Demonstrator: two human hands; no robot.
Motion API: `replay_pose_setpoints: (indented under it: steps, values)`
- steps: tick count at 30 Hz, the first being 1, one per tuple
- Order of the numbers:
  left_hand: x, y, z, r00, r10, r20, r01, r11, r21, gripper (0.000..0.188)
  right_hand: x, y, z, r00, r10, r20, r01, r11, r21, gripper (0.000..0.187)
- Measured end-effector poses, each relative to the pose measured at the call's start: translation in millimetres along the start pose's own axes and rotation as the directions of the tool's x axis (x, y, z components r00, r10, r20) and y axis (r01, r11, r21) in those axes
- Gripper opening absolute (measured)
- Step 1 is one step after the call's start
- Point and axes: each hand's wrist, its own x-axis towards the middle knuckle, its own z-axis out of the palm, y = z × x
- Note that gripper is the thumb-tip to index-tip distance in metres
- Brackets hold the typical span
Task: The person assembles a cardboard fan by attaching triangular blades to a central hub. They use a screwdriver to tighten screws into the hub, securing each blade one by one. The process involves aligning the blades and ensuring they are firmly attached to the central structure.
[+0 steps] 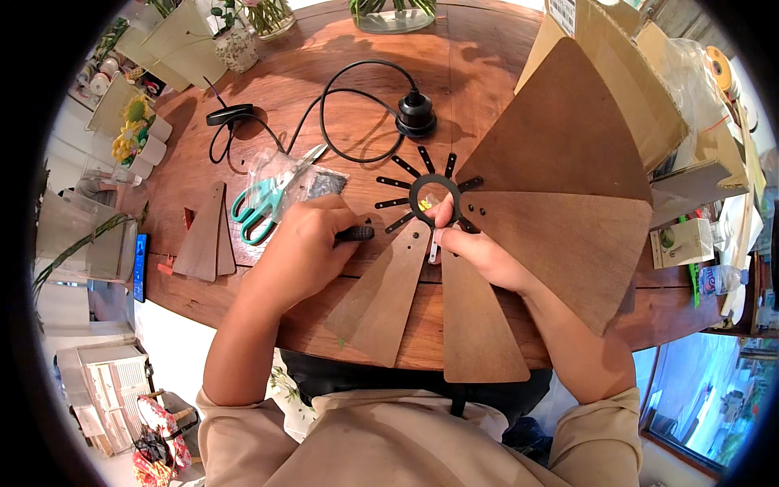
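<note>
A black ring hub (pixel 414 200) with flat, holed spokes sticks out toward the far side and left. My right hand (pixel 479 250) pinches its near rim between thumb and fingers. Brown wooden blades fan out around the hub: one on the near left (pixel 381 296), one on the near side (pixel 483 329), and two larger-looking ones at right (pixel 560 130) (pixel 568 252). Dark screws show at some blade ends. My left hand (pixel 312 239) is closed around a black ridged handle (pixel 355 234), just left of the hub; its other end is hidden.
Teal-handled scissors (pixel 260 203) lie with a clear plastic bag (pixel 324 185) of small dark parts. Loose blades (pixel 207 243) rest at left. Beyond are a black lamp socket (pixel 416 114) with its cord, flower pots (pixel 182 45) and, at right, cardboard boxes (pixel 625 81).
</note>
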Motion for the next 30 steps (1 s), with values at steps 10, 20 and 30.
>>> replay_pose_setpoints:
  steps: [10,20,30]
  values:
    - [11,-1,-5,0.993,-0.034,-0.113,0.033,0.999,-0.007,0.013,0,-2,1,1.0,0.005,-0.005,-0.005,1.0,-0.024,0.009]
    - [8,-7,-4,0.999,0.011,0.038,-0.013,0.998,0.063,0.013,0,-10,2,0.997,0.074,0.011,-0.075,0.992,0.101,0.007]
    - [3,32,8,0.981,0.193,-0.019,-0.193,0.961,-0.199,0.022,-1,3,2,0.995,-0.05,-0.09,0.039,0.993,-0.114,0.017]
